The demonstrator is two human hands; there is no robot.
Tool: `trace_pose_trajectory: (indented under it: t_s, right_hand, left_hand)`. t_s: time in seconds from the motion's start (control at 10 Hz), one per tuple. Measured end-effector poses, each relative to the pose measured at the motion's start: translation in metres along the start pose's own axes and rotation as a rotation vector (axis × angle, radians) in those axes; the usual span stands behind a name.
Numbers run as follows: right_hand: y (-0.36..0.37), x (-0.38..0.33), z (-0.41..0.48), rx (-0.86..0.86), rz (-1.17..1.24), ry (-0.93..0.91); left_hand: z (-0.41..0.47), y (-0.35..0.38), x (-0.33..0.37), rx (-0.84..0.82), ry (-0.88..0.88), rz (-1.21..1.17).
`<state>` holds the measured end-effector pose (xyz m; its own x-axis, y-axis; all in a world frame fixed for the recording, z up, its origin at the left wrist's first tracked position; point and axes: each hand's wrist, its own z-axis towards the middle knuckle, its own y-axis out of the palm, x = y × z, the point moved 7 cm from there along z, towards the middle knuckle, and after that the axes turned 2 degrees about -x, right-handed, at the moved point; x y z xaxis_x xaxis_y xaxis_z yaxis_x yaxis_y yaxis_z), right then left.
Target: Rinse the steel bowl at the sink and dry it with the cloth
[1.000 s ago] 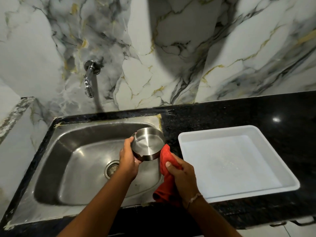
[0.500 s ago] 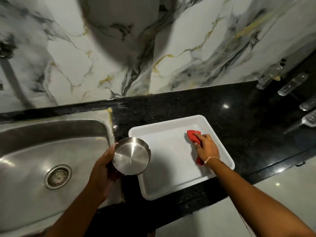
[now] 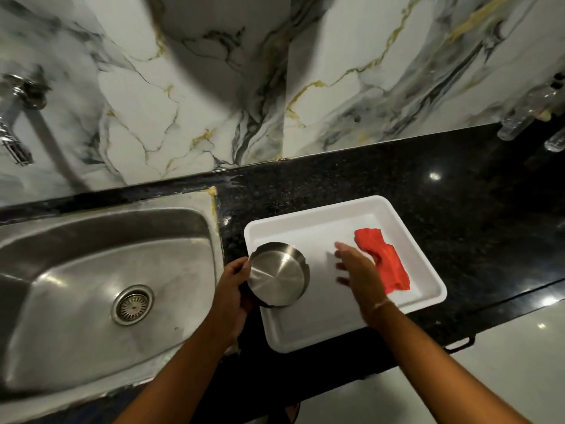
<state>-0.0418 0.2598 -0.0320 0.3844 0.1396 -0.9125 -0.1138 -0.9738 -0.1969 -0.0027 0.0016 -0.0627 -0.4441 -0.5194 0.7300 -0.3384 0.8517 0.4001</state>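
- The black stone surface (image 3: 351, 185) runs along the marble wall, with the steel sink (image 3: 101, 289) sunk into its left part and a tap (image 3: 15, 130) on the wall above it; no water is seen running.
- A white tray (image 3: 342, 325) rests on the surface just right of the sink, its long side running from near-left to far-right.
- The red cloth (image 3: 383, 264) lies crumpled inside the tray, toward its far-right side, touching the tray floor and free of both hands.
- The steel bowl (image 3: 276, 275) is held over the tray's near-left corner, tilted so its outer base faces the camera and its mouth points away and down; whether it touches the tray rim I cannot tell.
- The left hand (image 3: 232, 289) has its grip clamped on the bowl's left rim, fingers curled round the edge, so the bowl lies straight to the right of that hand.
- The right hand (image 3: 357, 270) hovers flat over the middle of the tray, its grip apart and holding nothing, between bowl and cloth; its fingers are blurred.
- The cloth lies just to the right of that open hand, the bowl just to its left. In my judgement the right hand is the nearer one for either, while the left only has to lower the bowl.
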Motion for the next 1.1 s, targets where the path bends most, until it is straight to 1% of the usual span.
trace_pose_trajectory:
  t_s: [0.1, 0.3, 0.5, 0.6, 0.7, 0.9, 1.0, 1.1]
  right_hand:
    - [0.037, 0.002, -0.033, -0.224, 0.263, 0.251]
    - [0.029, 0.009, -0.032, -0.156, 0.309, 0.328]
    - [0.013, 0.033, -0.020, -0.027, 0.308, 0.355]
    - [0.009, 0.039, -0.012, -0.010, 0.292, 0.363]
    - [0.009, 0.042, -0.003, -0.007, 0.288, 0.359]
    - [0.016, 0.058, 0.008, -0.032, 0.250, 0.435]
    - [0.019, 0.064, 0.008, -0.029, 0.260, 0.443]
    - [0.015, 0.050, 0.004, 0.006, 0.186, 0.392]
  left_hand:
    - [0.007, 0.009, -0.005, -0.009, -0.025, 0.071]
    - [0.017, 0.028, -0.014, 0.009, -0.051, 0.220]
    - [0.032, 0.038, -0.019, 0.017, -0.032, 0.558]
    - [0.035, 0.041, -0.014, 0.037, -0.046, 0.775]
    - [0.040, 0.050, -0.015, 0.001, -0.095, 0.851]
    - [0.048, 0.062, -0.023, -0.024, -0.225, 0.899]
    - [0.048, 0.066, -0.028, -0.057, -0.285, 0.885]
    - [0.042, 0.069, -0.029, -0.099, -0.367, 0.783]
